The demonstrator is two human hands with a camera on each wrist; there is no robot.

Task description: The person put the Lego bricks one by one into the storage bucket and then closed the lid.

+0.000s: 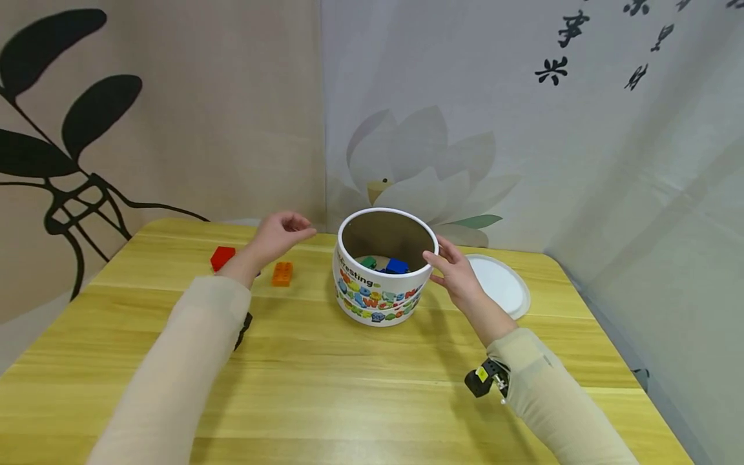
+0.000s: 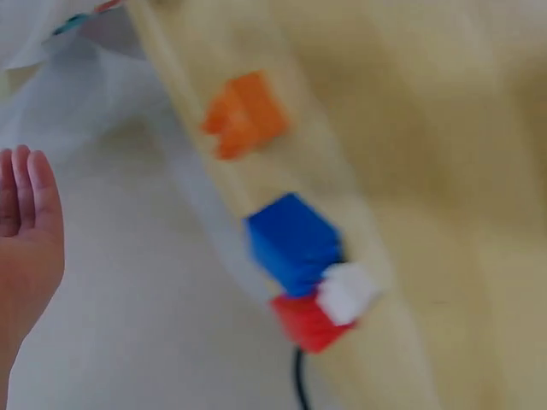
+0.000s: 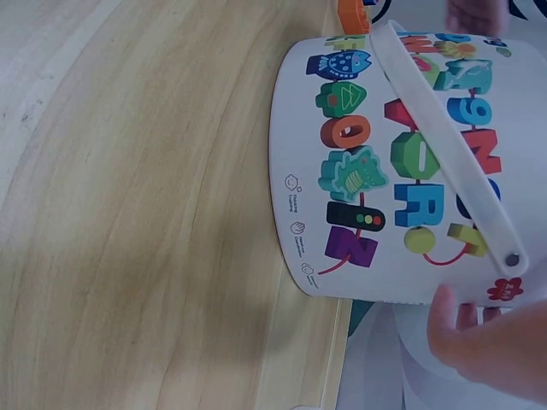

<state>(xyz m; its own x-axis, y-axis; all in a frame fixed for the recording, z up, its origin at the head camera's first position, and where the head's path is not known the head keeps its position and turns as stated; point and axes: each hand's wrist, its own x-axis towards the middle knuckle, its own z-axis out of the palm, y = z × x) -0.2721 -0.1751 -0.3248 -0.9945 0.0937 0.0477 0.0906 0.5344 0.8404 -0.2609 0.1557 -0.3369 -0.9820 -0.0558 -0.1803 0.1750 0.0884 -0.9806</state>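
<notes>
A white bucket point(image 1: 378, 303) printed with colourful letters and shapes stands upright on the table, with green and blue blocks point(image 1: 398, 266) inside. My right hand point(image 1: 459, 278) holds its right side, thumb at the rim and fingers round the outside. The bucket's white handle point(image 3: 453, 145) hangs against the wall in the right wrist view. My left hand point(image 1: 280, 237) hovers left of the bucket, holding nothing, its fingers slightly bent. Below it lies an orange toy brick point(image 1: 282, 274). A red block point(image 1: 222, 258) is left of the wrist; beside it, the left wrist view has blue point(image 2: 293, 241) and white blocks point(image 2: 347, 293).
A round white lid point(image 1: 500, 284) lies on the wooden table point(image 1: 349, 387), right of the bucket and behind the right hand. Printed cloth point(image 1: 244, 116) hangs beyond the table's far edge. A small dark camera point(image 1: 487, 378) is strapped to the right wrist.
</notes>
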